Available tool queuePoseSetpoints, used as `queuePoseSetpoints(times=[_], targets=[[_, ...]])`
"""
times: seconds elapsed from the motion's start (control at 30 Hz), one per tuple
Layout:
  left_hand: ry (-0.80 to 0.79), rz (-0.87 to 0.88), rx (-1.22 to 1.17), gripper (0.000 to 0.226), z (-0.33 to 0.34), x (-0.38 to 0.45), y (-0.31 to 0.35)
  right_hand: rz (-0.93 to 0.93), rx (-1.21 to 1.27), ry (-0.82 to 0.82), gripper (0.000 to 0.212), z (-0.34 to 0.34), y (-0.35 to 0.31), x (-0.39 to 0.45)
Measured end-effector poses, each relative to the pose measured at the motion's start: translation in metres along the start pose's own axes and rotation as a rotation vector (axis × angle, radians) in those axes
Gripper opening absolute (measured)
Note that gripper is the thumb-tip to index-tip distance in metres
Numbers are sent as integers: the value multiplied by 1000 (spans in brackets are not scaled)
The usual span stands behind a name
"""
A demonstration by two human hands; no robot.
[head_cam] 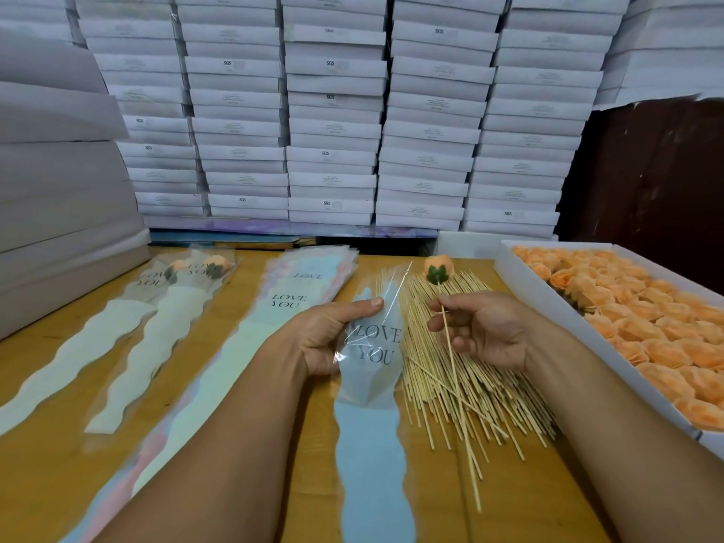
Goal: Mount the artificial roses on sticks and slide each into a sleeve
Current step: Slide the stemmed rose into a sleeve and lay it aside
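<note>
Head view, looking down at a wooden table [58, 456]. At centre frame our left hand [329, 339] pinches a clear sleeve [372, 386] printed "LOVE YOU", thumb on top near its open upper end, fingers curled beneath; the sleeve's blue wavy backing runs down to the bottom edge of the frame. Just right of it, our right hand [482, 331] grips a bamboo stick [456, 382] between thumb and curled fingers. An orange artificial rose [438, 268] with a green calyx sits on the stick's upper tip, above the hand and just right of the sleeve's mouth, not inside it. The stick's lower end reaches toward the lower centre of the frame, lying over a loose pile of bare sticks [470, 397] spread on the table.

At the right edge, a white tray [509, 276] holds rows of orange rose heads [646, 327]. Left of centre lies a stack of empty sleeves [290, 299]. At the left, two finished sleeved roses [188, 276] rest side by side on the table. Across the upper frame, white flat boxes [333, 111] are stacked in tall columns.
</note>
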State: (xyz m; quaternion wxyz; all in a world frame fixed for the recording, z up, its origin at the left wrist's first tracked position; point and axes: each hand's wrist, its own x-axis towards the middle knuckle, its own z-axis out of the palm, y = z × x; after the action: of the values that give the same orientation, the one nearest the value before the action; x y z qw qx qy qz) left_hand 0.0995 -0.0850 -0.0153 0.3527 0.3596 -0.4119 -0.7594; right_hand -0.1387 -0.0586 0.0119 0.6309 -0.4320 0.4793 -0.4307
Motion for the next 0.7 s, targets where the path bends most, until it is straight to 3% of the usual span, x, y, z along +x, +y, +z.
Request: queuePoseSetpoints(times=[0.17, 0.4, 0.53, 0.7], targets=[[-108, -35, 107, 35, -1, -4, 2, 24, 95, 123, 19, -2, -14, 20], [-217, 5, 186, 38, -3, -4, 1, -4, 81, 312, 36, -2, -40, 58], [-280, 19, 176, 59, -2, -8, 1, -69, 54, 417, 35, -5, -57, 76], [-302, 57, 156, 66, -3, -8, -2, -107, 40, 515, 27, -13, -70, 88]])
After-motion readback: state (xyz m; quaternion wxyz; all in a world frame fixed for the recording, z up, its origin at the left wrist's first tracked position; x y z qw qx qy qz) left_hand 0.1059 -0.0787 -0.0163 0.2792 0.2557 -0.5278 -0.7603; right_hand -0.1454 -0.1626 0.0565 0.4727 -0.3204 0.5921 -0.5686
